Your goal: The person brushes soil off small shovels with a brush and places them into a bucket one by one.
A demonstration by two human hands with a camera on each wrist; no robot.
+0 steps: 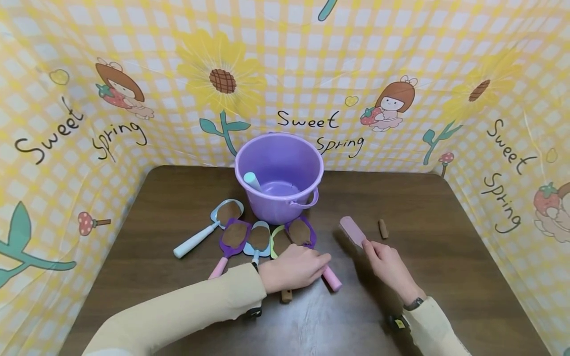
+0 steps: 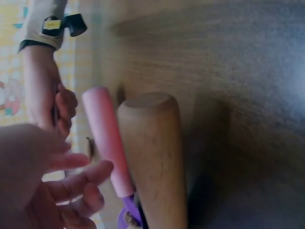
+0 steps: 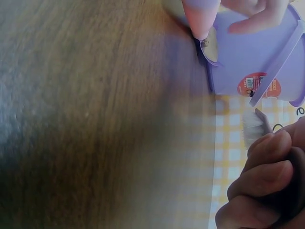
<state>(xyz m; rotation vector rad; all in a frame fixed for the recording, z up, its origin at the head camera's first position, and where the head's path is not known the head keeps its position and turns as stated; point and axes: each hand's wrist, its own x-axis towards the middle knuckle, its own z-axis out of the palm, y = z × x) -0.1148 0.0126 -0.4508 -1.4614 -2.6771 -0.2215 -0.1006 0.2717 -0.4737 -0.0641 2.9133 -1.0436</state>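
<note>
In the head view my right hand [image 1: 389, 267] holds a pink brush [image 1: 352, 231]; its pale bristles [image 3: 252, 129] show in the right wrist view. Reaching across the table, my left hand [image 1: 294, 267] hovers over the handles of toy shovels. Its fingers are loosely bent beside a pink handle [image 2: 107, 138] and a wooden handle [image 2: 152, 157], gripping neither. That pink handle belongs to a purple shovel [image 1: 299, 231] with brown material on its blade. Next to it lie a green shovel [image 1: 278, 242], partly covered by my hand, and a light blue shovel [image 1: 260, 237].
A purple bucket [image 1: 278, 205] stands at the back, a light blue handle [image 1: 251, 179] sticking up inside. To the left lie another purple shovel [image 1: 233, 235] and a light blue scoop [image 1: 196, 240]. A short brown piece [image 1: 383, 229] lies right of the brush. Patterned cloth surrounds the table.
</note>
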